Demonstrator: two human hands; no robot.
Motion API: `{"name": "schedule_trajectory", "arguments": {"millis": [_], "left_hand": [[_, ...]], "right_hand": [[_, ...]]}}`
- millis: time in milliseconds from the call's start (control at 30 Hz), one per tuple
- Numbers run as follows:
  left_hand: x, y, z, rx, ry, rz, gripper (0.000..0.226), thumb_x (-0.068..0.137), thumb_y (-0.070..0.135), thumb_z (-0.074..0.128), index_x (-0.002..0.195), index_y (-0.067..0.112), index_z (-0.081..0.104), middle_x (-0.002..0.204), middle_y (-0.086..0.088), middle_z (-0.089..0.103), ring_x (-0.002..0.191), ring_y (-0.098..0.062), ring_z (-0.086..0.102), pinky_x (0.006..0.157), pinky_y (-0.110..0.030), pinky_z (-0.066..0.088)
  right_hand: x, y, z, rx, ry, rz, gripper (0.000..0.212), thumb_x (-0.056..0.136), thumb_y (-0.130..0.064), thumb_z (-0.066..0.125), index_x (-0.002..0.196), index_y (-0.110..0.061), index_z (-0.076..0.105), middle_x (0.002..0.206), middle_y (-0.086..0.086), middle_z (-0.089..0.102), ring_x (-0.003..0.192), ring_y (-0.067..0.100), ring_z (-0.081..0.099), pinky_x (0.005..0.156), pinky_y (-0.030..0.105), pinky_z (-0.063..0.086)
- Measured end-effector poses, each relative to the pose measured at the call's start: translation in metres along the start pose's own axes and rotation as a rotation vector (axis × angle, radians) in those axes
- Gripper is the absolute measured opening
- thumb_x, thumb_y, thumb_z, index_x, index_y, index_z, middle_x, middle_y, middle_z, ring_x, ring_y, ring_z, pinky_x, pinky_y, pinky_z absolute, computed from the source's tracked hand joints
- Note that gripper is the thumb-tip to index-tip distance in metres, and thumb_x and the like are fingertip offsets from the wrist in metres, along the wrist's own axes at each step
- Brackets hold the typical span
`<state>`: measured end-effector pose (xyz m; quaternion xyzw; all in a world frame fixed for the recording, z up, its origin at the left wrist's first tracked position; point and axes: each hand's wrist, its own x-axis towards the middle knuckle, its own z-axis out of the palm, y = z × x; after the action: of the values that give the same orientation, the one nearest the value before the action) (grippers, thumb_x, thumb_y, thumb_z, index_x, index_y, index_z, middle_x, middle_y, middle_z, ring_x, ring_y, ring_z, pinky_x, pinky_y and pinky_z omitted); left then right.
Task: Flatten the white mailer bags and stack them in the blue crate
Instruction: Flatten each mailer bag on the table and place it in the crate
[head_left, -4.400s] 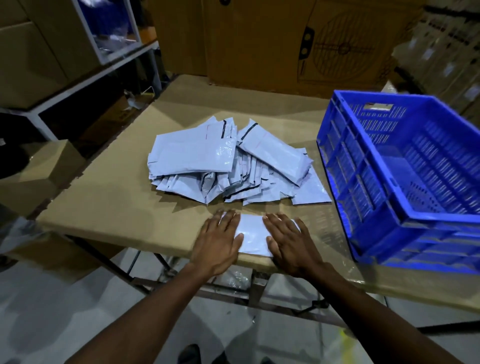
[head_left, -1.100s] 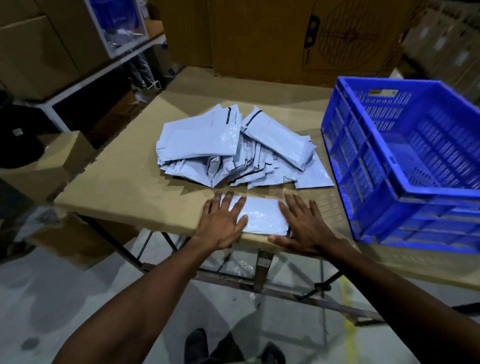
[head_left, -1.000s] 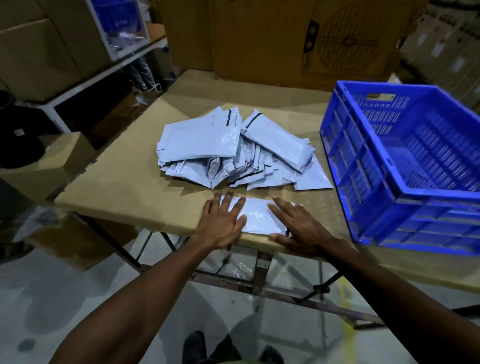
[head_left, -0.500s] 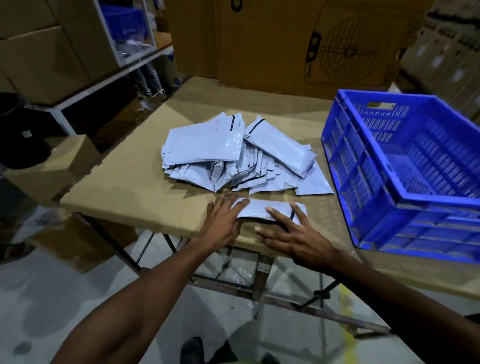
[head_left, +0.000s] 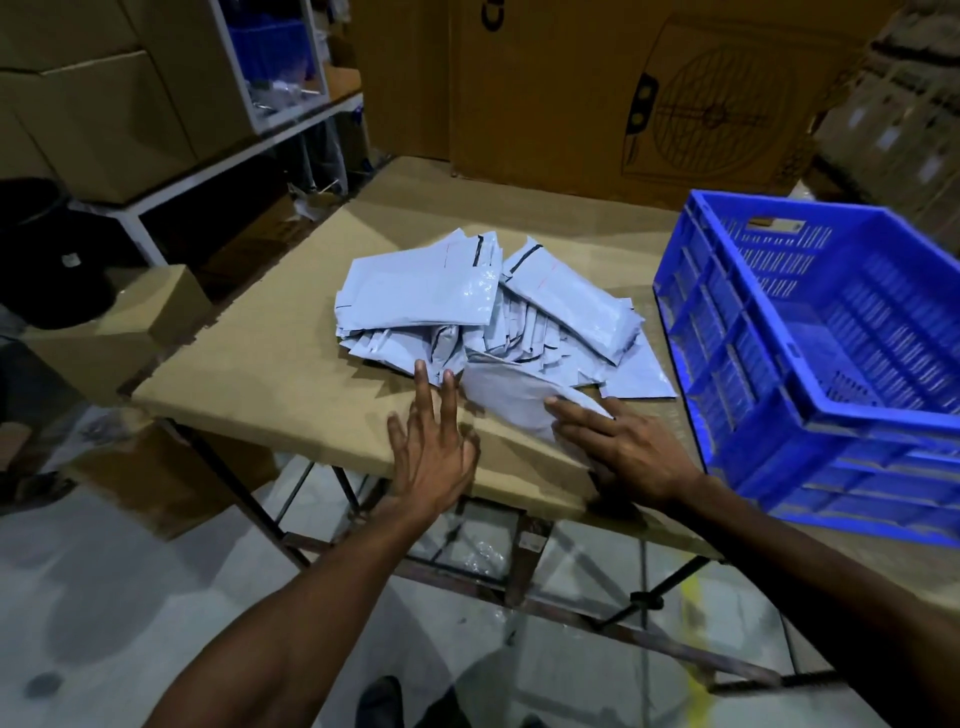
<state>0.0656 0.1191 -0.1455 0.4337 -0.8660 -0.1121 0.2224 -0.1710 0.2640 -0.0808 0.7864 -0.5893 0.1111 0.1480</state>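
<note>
A single white mailer bag is tilted up off the cardboard-covered table near its front edge. My right hand grips the bag's near right edge, index finger lying on top. My left hand hovers just left of that bag, fingers straight and spread, holding nothing. Behind them lies a loose pile of several white mailer bags. The blue crate stands at the table's right; I see only its bare mesh floor inside.
Large cardboard boxes stand behind the table. A white metal shelf with boxes is at the left, and a small carton sits beside the table's left edge. Below the front edge are the table's metal legs and the floor.
Both hands were pressing the single bag flat on the table. Now my right hand has lifted the bag by its right edge, and my left hand has come off it.
</note>
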Motion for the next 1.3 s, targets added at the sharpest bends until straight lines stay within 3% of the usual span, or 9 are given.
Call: {"name": "schedule_trajectory", "arguments": {"millis": [100,167,267,467,533,633,767,900,1300], "left_hand": [[0.000,0.003,0.002,0.031,0.011,0.029,0.096,0.097,0.037,0.053,0.160,0.020,-0.017,0.167,-0.014,-0.021,0.150,-0.037,0.027,0.111,-0.069,0.028],[0.000,0.001,0.004,0.044,-0.012,0.037,0.095,0.098,0.041,0.052,0.159,0.024,-0.019,0.167,-0.012,-0.023,0.151,-0.038,0.024,0.113,-0.070,0.024],[0.000,-0.003,0.005,0.115,-0.066,0.029,0.087,0.101,0.047,0.042,0.160,0.025,-0.018,0.167,-0.012,-0.021,0.149,-0.039,0.029,0.114,-0.070,0.021],[0.003,-0.010,0.001,0.190,-0.250,0.112,0.071,0.102,0.058,0.015,0.157,0.034,-0.021,0.170,-0.002,-0.013,0.155,-0.028,0.012,0.116,-0.071,0.009],[0.004,-0.009,-0.004,0.140,-0.230,0.100,0.069,0.104,0.056,0.018,0.162,0.029,-0.006,0.171,-0.001,-0.003,0.156,-0.025,0.010,0.117,-0.069,0.011],[0.005,0.007,-0.010,0.071,-0.038,0.238,0.062,0.103,0.045,0.024,0.153,0.012,0.042,0.161,-0.009,0.037,0.149,-0.027,0.034,0.115,-0.062,0.028],[0.013,0.042,0.003,-0.024,-0.103,0.420,0.054,0.102,0.033,0.030,0.137,0.004,0.058,0.141,-0.013,0.060,0.136,-0.028,0.051,0.116,-0.044,0.036],[0.010,0.045,0.019,0.168,-0.235,0.318,0.063,0.103,0.044,0.018,0.143,0.011,0.052,0.142,-0.007,0.060,0.132,-0.023,0.053,0.114,-0.041,0.033],[0.002,0.007,0.004,0.219,-0.321,0.185,0.074,0.095,0.057,0.005,0.160,0.031,0.026,0.168,0.007,0.020,0.155,-0.023,0.016,0.125,-0.043,0.013]], "right_hand": [[0.000,-0.001,0.001,0.050,0.010,0.023,0.040,0.092,-0.016,0.044,0.131,-0.024,0.052,0.158,-0.010,0.033,0.092,0.034,0.058,0.063,0.047,0.054],[0.003,-0.001,-0.001,0.001,-0.062,0.036,0.045,0.090,-0.021,0.043,0.133,-0.020,0.056,0.156,-0.005,0.039,0.109,0.038,0.059,0.079,0.050,0.054],[0.011,-0.003,-0.004,-0.159,-0.198,0.129,0.050,0.086,-0.032,0.047,0.133,-0.018,0.058,0.151,0.002,0.046,0.137,0.038,0.042,0.105,0.059,0.034],[0.014,-0.023,0.026,-0.107,-0.434,0.275,0.054,0.095,-0.043,0.032,0.138,-0.018,0.054,0.147,0.002,0.050,0.142,0.025,0.039,0.109,0.073,0.013],[0.012,-0.023,0.033,-0.013,-0.465,0.282,0.062,0.093,-0.041,0.023,0.147,-0.018,0.044,0.153,0.001,0.043,0.145,0.023,0.033,0.114,0.069,0.006],[0.014,-0.026,0.037,0.151,-0.426,0.201,0.076,0.083,-0.037,0.014,0.153,-0.017,0.031,0.161,-0.001,0.029,0.150,0.021,0.019,0.120,0.050,0.006],[0.028,-0.043,0.038,0.348,-0.275,0.308,0.054,0.085,-0.027,0.029,0.132,-0.009,0.048,0.135,0.009,0.054,0.124,0.029,0.049,0.105,0.043,0.032],[0.011,-0.051,0.055,0.185,-0.117,0.402,0.051,0.101,-0.033,0.032,0.139,-0.004,0.050,0.139,0.012,0.056,0.127,0.027,0.052,0.108,0.045,0.037],[-0.024,-0.030,0.057,0.080,-0.309,0.630,0.075,0.101,-0.058,0.014,0.145,-0.006,0.045,0.149,0.019,0.044,0.137,0.037,0.042,0.110,0.056,0.034]]}}
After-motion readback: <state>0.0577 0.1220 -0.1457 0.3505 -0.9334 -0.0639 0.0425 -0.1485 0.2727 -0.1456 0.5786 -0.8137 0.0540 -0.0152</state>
